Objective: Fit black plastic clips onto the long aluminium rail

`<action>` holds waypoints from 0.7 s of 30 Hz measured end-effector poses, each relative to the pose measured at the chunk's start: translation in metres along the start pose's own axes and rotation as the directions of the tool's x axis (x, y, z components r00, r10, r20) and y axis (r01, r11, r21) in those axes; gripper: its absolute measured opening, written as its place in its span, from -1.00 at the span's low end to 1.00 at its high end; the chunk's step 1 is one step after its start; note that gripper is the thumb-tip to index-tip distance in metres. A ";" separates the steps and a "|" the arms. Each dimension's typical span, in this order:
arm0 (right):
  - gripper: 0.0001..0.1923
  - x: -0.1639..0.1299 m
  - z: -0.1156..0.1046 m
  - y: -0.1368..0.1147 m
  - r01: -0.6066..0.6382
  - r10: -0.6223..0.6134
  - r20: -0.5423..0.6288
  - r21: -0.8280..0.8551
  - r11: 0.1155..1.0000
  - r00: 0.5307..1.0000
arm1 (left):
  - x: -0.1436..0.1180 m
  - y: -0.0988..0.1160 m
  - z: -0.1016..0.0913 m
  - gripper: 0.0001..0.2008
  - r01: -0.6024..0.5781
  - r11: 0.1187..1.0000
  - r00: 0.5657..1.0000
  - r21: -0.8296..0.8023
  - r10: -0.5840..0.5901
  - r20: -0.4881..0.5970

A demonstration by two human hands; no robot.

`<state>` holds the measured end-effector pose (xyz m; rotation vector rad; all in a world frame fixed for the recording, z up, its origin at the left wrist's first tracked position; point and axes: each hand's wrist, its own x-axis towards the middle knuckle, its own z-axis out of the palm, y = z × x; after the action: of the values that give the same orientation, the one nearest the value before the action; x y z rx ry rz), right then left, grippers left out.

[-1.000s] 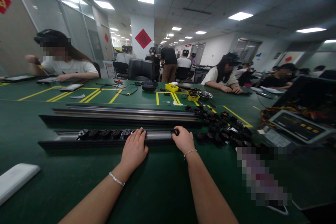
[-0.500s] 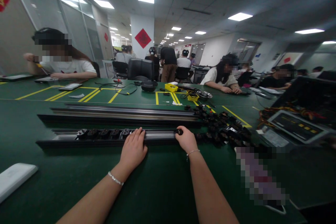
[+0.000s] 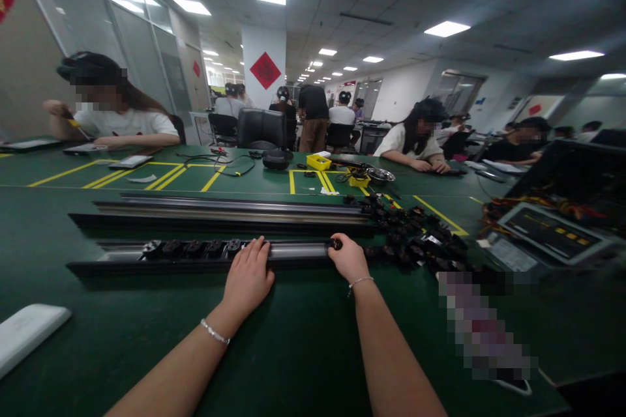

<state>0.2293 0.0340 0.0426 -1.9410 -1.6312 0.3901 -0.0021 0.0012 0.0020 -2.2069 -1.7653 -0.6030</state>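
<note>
A long black rail [image 3: 298, 253] lies crosswise on the green table before me, with a row of round-faced black socket modules [image 3: 194, 248] seated in its left part. My left hand [image 3: 248, 272] lies across the rail just right of that row, fingers over the far edge and thumb toward the near side, closed on it. At the rail's right end, my right hand [image 3: 348, 255] pinches one black socket module [image 3: 336, 244] between thumb and fingers. Whether this module touches the rail I cannot tell. Beside it on the right spreads a pile of similar black modules [image 3: 415, 234].
More black rails [image 3: 229, 210] lie parallel behind. A white device [image 3: 32, 332] is at left, a blurred-out flat object [image 3: 484, 326] at right. Beyond it sits a power supply box [image 3: 552, 238] with wires. Yellow trays [image 3: 319, 161] stand farther back, where people sit.
My right hand has shifted very slightly to the right with the socket module. The left hand stays in place on the rail.
</note>
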 end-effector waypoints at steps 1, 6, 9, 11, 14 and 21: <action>-0.71 0.000 0.000 0.000 0.001 -0.001 0.000 -0.001 1.000 1.000 | 0.000 0.000 0.000 -0.49 0.000 1.000 1.000 -0.004 0.000 -0.001; -0.71 0.001 0.000 0.003 0.003 -0.003 -0.003 -0.011 1.000 1.000 | 0.000 0.000 0.001 -0.50 0.001 1.000 1.000 -0.012 -0.001 -0.005; -0.71 0.002 -0.001 0.005 0.001 -0.001 -0.009 -0.019 1.000 1.000 | 0.000 0.000 0.000 -0.50 -0.006 1.000 1.000 0.005 0.006 -0.001; -0.71 0.003 -0.001 0.006 0.001 -0.001 -0.014 -0.023 1.000 1.000 | 0.000 0.000 -0.001 -0.49 -0.010 1.000 1.000 0.014 0.010 0.003; -0.70 0.003 -0.002 0.008 0.002 -0.002 -0.011 -0.018 1.000 1.000 | 0.001 0.001 -0.001 -0.50 -0.008 1.000 1.000 0.019 0.008 0.004; -0.70 0.003 -0.003 0.010 0.002 -0.002 -0.006 0.004 1.000 1.000 | 0.001 0.001 -0.001 -0.50 -0.005 1.000 1.000 0.005 0.005 -0.004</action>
<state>0.2398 0.0357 0.0392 -1.9358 -1.6275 0.3865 -0.0015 0.0012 0.0033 -2.2046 -1.7567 -0.6015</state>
